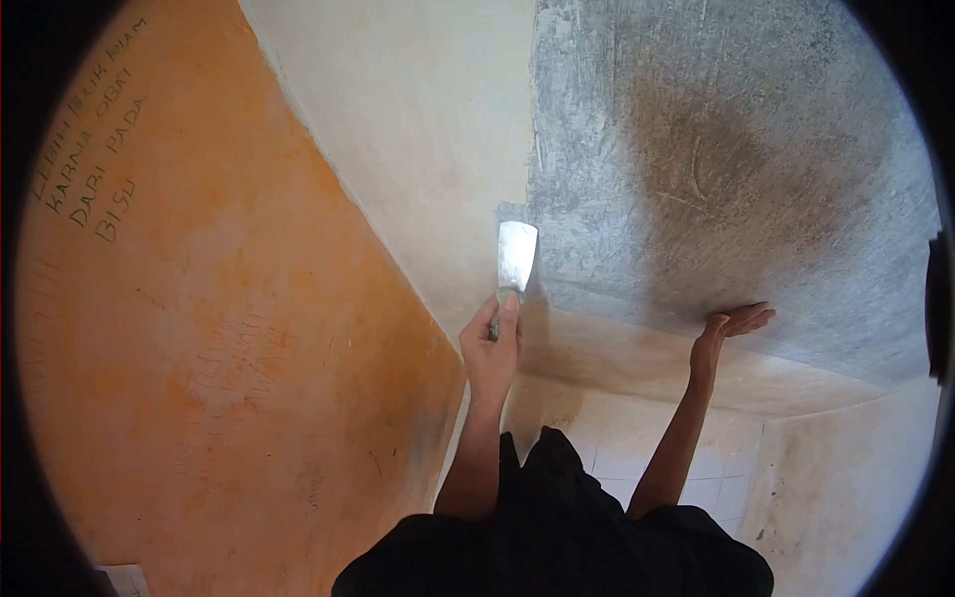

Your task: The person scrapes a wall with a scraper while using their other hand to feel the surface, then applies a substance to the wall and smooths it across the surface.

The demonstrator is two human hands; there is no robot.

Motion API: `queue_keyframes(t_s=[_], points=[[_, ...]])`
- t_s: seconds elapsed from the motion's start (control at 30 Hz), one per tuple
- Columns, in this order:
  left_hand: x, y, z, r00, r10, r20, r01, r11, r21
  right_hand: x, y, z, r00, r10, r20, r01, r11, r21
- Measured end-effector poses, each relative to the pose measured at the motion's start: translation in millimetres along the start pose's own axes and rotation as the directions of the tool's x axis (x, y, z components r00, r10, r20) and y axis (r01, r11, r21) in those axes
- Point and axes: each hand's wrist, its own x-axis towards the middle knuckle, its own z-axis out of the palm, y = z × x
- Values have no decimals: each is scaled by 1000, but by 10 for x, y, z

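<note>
— What fills the left of your view?
— An orange wall, with dark handwriting near the top and fainter red scrawl below.
— And low down?
— You have white tiles and, bottom left, a pale scrap.

Far left: flat orange-painted wall. On it, dark handwritten lettering high up; faint red handwritten lettering lower and further right. Next rightward: smooth cream-painted surface, meeting the wall along a slanting edge. Right again: rough grey surface. Left grip low, near the border of these 2 surfaces, around the handle of a flat metal-bladed scraper. Blade above grip, before the cream surface, just beside the border; contact unclear. Right grip well rightward, against the grey surface's lower part. Below, behind the right forearm: white square tiles. Bottom centre, before the tiles: black cloth garment.
</note>
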Motion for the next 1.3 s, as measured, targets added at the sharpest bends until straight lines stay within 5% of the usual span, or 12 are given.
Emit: queue_keyframes(t_s=[0.13, 0.37, 0.57, 0.77, 1.03, 1.3], points=[[-67, -19, -85, 990, -123, 61, 124, 992, 0, -7, 95, -1, 999, 3, 49, -4, 1000, 11], [-155, -113, -54, 983, 32, 179, -39, 999, 35, -31, 181, -57, 996, -3, 93, -1, 999, 40], [-183, -78, 52, 991, 23, 130, -32, 997, 70, -77, 343, -33, 992, 6, 126, -13, 998, 58], [-111, -69, 113, 991, 119, 67, -125, 988, 87, -18, 694, -149, 904, 54, 424, -96, 992, 77], [-50, -172, 0, 990, 118, 71, -126, 985, 117, -59, -395, -107, 990, -121, -74, 114, 988, -100], [-60, -122, -42, 992, 105, 76, -115, 983, 141, -129, -571, -111, 994, -92, -66, 85, 992, -98]])
